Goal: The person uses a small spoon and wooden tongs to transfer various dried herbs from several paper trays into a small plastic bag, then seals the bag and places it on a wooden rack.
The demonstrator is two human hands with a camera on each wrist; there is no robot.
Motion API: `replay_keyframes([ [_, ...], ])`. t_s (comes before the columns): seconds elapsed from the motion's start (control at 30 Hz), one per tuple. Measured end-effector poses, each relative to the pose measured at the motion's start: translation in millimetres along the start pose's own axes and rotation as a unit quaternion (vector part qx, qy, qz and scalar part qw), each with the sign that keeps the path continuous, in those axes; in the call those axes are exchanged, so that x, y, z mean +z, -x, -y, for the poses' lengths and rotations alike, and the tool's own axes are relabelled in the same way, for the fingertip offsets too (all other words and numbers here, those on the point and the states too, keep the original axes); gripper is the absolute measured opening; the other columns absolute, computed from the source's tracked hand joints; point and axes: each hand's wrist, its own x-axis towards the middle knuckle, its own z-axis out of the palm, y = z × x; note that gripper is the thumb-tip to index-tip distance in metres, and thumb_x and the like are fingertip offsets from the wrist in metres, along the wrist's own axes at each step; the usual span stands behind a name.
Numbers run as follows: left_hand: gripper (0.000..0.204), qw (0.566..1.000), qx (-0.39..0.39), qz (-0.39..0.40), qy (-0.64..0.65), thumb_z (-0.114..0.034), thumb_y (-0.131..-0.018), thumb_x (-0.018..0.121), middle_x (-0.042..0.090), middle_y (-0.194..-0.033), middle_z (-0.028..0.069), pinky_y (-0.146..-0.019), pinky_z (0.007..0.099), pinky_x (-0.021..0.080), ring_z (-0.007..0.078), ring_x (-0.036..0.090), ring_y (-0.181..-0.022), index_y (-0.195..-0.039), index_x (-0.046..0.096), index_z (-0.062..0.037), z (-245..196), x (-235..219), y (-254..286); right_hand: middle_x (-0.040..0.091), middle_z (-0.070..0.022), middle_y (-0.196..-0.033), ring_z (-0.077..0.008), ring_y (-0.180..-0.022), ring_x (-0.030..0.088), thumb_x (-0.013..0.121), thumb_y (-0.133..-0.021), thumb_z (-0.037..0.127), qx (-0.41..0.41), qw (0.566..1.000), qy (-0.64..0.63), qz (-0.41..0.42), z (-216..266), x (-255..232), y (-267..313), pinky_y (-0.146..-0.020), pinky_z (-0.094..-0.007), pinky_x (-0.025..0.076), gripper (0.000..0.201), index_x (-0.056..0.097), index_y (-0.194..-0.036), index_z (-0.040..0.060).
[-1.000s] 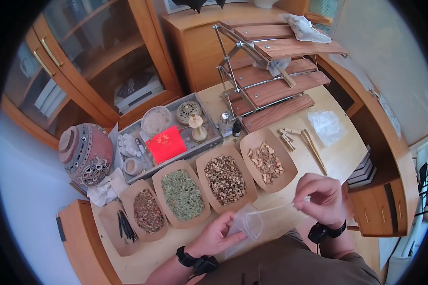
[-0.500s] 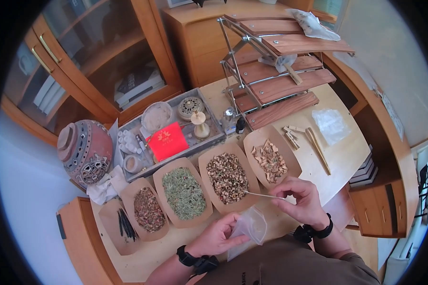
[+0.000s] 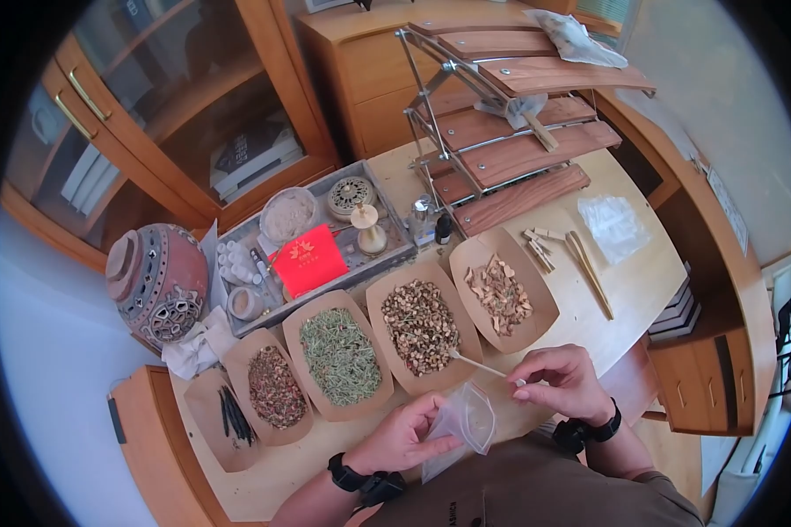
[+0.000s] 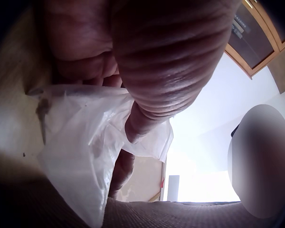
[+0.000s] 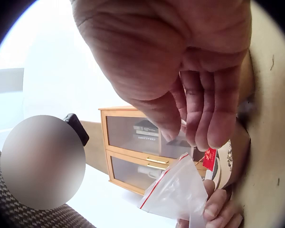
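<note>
My left hand (image 3: 402, 436) grips a clear zip bag (image 3: 468, 415) between thumb and fingers, low in front of my body. In the right wrist view, the same bag shows a red line along its mouth. My right hand (image 3: 564, 383) pinches a thin pale stick (image 3: 481, 364) whose slightly wider tip points left, at the near edge of the brown paper tray (image 3: 471, 373) of brown dried pieces (image 3: 417, 327). Just beyond my right hand stands a paper tray (image 3: 543, 318) of wood chips (image 3: 498, 297).
Trays of green cut herb (image 3: 338, 356), reddish dried bits (image 3: 277, 391) and dark pods (image 3: 235, 415) continue leftward. Behind them lies a grey tray (image 3: 347, 281) with a red packet (image 3: 309, 261). Tweezers (image 3: 591, 277), a plastic bag (image 3: 613, 228) and a slatted rack (image 3: 518, 145) stand to the right.
My right hand has moved left and down, taking the stick from over the bag's mouth to the tray of brown pieces. The left hand keeps its hold on the bag.
</note>
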Motion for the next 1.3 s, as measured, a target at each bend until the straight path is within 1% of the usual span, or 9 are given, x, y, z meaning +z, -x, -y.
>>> replay_keyframes([
  [0.13,0.033,1.000,0.004,0.000,-0.003,-0.004,-0.102,0.074,0.070,-0.120,0.0025,-0.097,0.0287,0.052,0.0087,0.066,-0.112,-0.130,0.057,-0.0057,0.5,0.7,-0.3,0.079,-0.0105,-0.096,-0.0146,-0.083,0.076,0.076,-0.098,0.001,0.052,0.992,-0.114,-0.025,-15.6,6.4,-2.5,-0.074,-0.0274,0.062,0.023,0.075,-0.120,-0.0059],
  [0.43,0.032,1.000,0.004,0.000,-0.008,-0.005,-0.102,0.074,0.069,-0.119,0.0025,-0.097,0.0289,0.053,0.0089,0.066,-0.112,-0.129,0.056,-0.0059,-0.8,0.6,-0.5,0.080,-0.0167,-0.106,-0.0198,-0.096,0.079,0.066,-0.105,0.001,0.108,0.990,-0.095,0.002,-20.4,15.4,-8.1,-0.078,-0.0316,0.066,0.027,0.071,-0.130,-0.0062],
  [0.53,0.034,1.000,0.014,0.000,-0.004,-0.005,-0.102,0.074,0.069,-0.121,0.0030,-0.097,0.0287,0.053,0.0091,0.066,-0.113,-0.131,0.055,-0.0052,0.0,-0.7,-0.5,0.080,-0.0178,-0.109,-0.0209,-0.098,0.079,0.064,-0.106,0.001,0.084,0.990,-0.110,-0.010,-26.6,15.3,-9.4,-0.079,-0.0321,0.067,0.026,0.071,-0.131,-0.0063],
  [0.6,0.039,1.000,-0.019,-0.010,-0.019,-0.002,-0.102,0.072,0.070,-0.129,0.0091,-0.107,0.0375,0.054,0.0180,0.068,-0.124,-0.136,0.053,-0.0027,1.0,-4.2,0.9,0.079,-0.0184,-0.110,-0.0213,-0.099,0.079,0.064,-0.106,0.000,0.086,0.990,-0.114,-0.016,-24.9,14.7,-9.1,-0.078,-0.0321,0.067,0.026,0.071,-0.131,-0.0062],
  [0.83,0.037,0.999,0.014,-0.034,-0.009,-0.003,-0.102,0.073,0.069,-0.125,0.0078,-0.105,0.0377,0.055,0.0168,0.068,-0.121,-0.135,0.056,-0.0027,-4.8,1.1,-1.6,0.079,-0.0193,-0.112,-0.0223,-0.099,0.079,0.063,-0.107,0.000,0.083,0.988,-0.126,-0.026,-21.7,11.5,-7.4,-0.078,-0.0328,0.066,0.024,0.072,-0.129,-0.0059],
  [1.0,0.039,0.999,0.016,-0.035,-0.003,-0.002,-0.103,0.069,0.070,-0.123,0.0102,-0.104,0.0412,0.056,0.0240,0.072,-0.116,-0.138,0.052,-0.0004,-5.5,0.5,-1.5,0.079,-0.0198,-0.111,-0.0236,-0.099,0.079,0.062,-0.107,0.000,0.067,0.990,-0.119,-0.045,-12.7,9.4,-7.5,-0.078,-0.0333,0.066,0.024,0.072,-0.127,-0.0065],
  [1.13,0.047,0.999,0.037,-0.013,0.017,-0.001,-0.105,0.067,0.067,-0.132,0.0076,-0.107,0.0337,0.053,0.0142,0.065,-0.124,-0.148,0.048,-0.0012,-0.3,-3.8,-1.8,0.079,-0.0207,-0.109,-0.0246,-0.097,0.079,0.061,-0.106,-0.003,0.045,0.990,-0.115,-0.060,-3.7,4.2,-6.1,-0.078,-0.0341,0.067,0.023,0.072,-0.126,-0.0076],
  [1.23,0.047,0.999,0.047,-0.019,0.008,-0.002,-0.106,0.066,0.067,-0.131,0.0087,-0.106,0.0354,0.053,0.0161,0.067,-0.121,-0.149,0.047,-0.0006,-7.3,-1.2,-3.5,0.079,-0.0210,-0.107,-0.0250,-0.096,0.079,0.062,-0.105,-0.004,0.027,0.992,-0.107,-0.067,3.7,-3.8,0.5,-0.078,-0.0346,0.066,0.024,0.072,-0.126,-0.0081],
  [1.3,0.051,0.999,0.031,-0.031,-0.008,-0.006,-0.106,0.066,0.071,-0.121,0.0138,-0.102,0.0443,0.057,0.0272,0.074,-0.112,-0.151,0.042,-0.0001,-11.2,-0.3,-3.9,0.079,-0.0215,-0.106,-0.0253,-0.094,0.079,0.063,-0.104,-0.005,0.015,0.992,-0.110,-0.065,12.7,-9.1,7.0,-0.077,-0.0347,0.066,0.023,0.072,-0.125,-0.0087],
])
